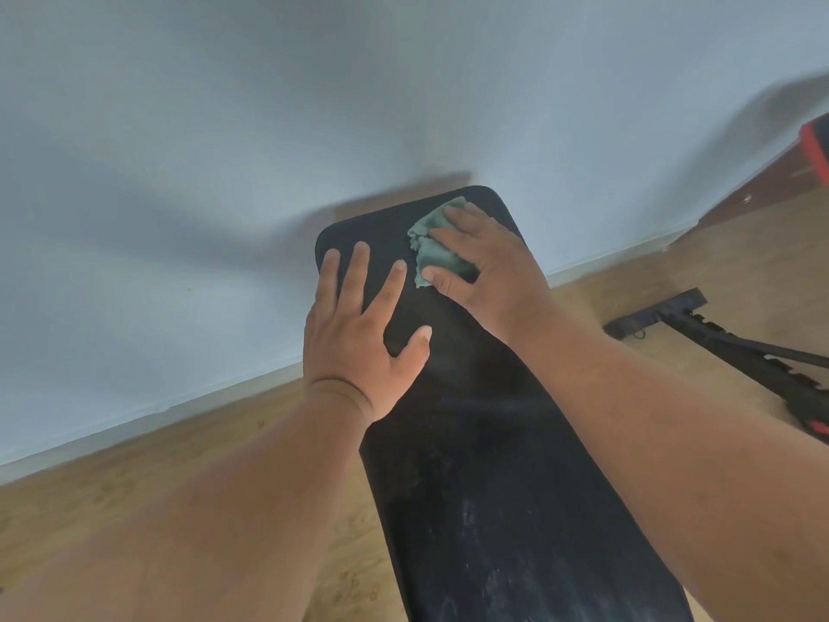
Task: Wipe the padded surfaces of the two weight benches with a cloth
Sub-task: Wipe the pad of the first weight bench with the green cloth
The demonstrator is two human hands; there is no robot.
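Observation:
A long black padded bench (pixel 484 464) runs from the bottom of the view up toward the wall. Its near part shows pale dusty smears. My right hand (pixel 486 267) presses a crumpled green cloth (pixel 433 246) flat onto the pad near its far right corner. My left hand (pixel 359 334) lies flat with fingers spread on the pad's far left side, holding nothing. The two hands are close but apart.
A pale wall with a white skirting board (pixel 148 406) stands just beyond the bench. Wooden floor lies on both sides. A black metal frame with red parts (pixel 735 352) lies on the floor at the right. A red and black object (pixel 814 148) sits at the right edge.

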